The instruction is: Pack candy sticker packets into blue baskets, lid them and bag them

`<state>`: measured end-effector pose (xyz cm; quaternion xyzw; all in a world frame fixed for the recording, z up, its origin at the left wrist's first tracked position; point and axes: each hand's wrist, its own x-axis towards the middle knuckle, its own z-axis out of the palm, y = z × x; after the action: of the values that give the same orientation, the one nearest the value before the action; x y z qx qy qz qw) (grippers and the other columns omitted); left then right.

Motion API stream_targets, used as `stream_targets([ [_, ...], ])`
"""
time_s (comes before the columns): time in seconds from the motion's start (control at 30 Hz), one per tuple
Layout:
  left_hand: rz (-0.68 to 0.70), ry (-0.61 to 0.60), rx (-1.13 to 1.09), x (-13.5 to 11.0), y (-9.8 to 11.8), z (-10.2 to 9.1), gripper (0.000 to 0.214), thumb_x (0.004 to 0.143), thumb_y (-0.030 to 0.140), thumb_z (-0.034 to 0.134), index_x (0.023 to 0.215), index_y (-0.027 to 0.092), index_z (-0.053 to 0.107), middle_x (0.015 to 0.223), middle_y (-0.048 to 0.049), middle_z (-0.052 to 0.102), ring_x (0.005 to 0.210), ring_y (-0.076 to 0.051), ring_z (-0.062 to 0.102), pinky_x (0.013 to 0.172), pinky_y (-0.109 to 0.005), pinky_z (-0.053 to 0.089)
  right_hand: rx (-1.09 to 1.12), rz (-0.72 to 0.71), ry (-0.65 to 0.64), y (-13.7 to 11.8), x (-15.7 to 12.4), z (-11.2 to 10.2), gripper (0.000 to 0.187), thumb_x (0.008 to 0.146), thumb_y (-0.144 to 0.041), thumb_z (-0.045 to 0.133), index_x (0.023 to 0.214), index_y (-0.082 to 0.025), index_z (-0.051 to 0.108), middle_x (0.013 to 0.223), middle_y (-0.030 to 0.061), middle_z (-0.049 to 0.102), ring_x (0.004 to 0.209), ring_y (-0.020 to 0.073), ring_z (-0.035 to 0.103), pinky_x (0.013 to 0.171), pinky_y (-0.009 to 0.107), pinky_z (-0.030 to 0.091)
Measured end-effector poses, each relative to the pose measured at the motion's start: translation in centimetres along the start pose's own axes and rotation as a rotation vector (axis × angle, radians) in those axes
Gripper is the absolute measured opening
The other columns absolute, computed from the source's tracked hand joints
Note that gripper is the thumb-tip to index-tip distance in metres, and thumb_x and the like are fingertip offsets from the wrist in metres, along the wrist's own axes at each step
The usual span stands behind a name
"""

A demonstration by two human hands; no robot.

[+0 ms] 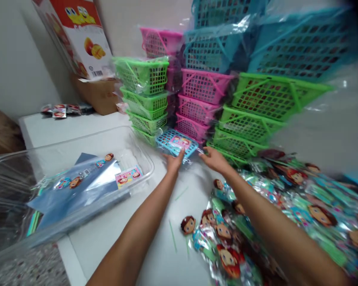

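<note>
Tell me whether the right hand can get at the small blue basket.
Probably yes: the right hand is right beside the small blue basket, nothing between them; the left hand touches only its near edge.

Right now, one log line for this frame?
left hand: grips blue basket near edge | right hand: open, at its right corner | behind: stacked baskets | left: clear tub

Plastic lattice basket [176,143], glossy film-wrapped packets [226,246]

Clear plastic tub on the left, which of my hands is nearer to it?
Left. The left hand is just right of the clear tub, touching the small blue basket; the right hand is farther right, past that basket.
</note>
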<state>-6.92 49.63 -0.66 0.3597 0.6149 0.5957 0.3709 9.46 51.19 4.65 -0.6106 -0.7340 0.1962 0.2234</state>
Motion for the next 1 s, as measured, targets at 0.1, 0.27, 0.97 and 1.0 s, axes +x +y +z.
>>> stream_targets([
  [0.1,-0.02,0.01,0.122,-3.5,-0.1,-3.8,0.099,0.078,0.064,0.046,0.143,0.003,0.002,0.15,-0.0224,0.017,0.14,-0.027,0.012,0.114,-0.04,0.012,0.007,-0.01,0.005,1.2,-5.5,-4.0,0.04,0.083,-0.037,0.051,0.116,-0.015,0.058,0.116,0.0119,0.063,0.097,0.0252,0.061,0.087,0.036,0.045],
  [0.27,0.114,-0.224,0.284,-14.2,-2.5,-9.9,0.075,0.083,0.061,0.04,0.139,0.014,0.031,0.148,-0.0131,0.029,0.138,-0.023,0.022,0.115,-0.038,0.012,0.24,-0.017,-0.009,1.7,-17.8,-9.4,0.036,0.083,-0.046,0.051,0.107,-0.022,0.062,0.102,0.005,0.069,0.088,0.0218,0.065,0.079,0.034,0.05],
  [0.97,0.523,-0.369,0.475,-31.3,0.6,-8.4,0.044,0.083,0.045,0.046,0.12,0.021,0.05,0.118,-0.01,0.058,0.103,-0.026,0.059,0.072,-0.035,0.053,-0.397,0.648,0.42,19.8,-47.6,-27.6,0.03,0.078,-0.039,0.047,0.065,-0.017,0.063,0.06,0.0046,0.063,0.062,0.0204,0.059,0.054,0.026,0.039],
  [1.0,0.494,-0.393,0.475,-31.8,0.7,-8.8,0.043,0.083,0.046,0.047,0.118,0.022,0.051,0.117,-0.0092,0.06,0.101,-0.025,0.06,0.065,-0.031,0.052,-0.383,0.652,0.392,20.4,-47.1,-27.5,0.031,0.078,-0.037,0.046,0.056,-0.018,0.059,0.051,0.0019,0.057,0.054,0.0181,0.055,0.049,0.025,0.036],
])
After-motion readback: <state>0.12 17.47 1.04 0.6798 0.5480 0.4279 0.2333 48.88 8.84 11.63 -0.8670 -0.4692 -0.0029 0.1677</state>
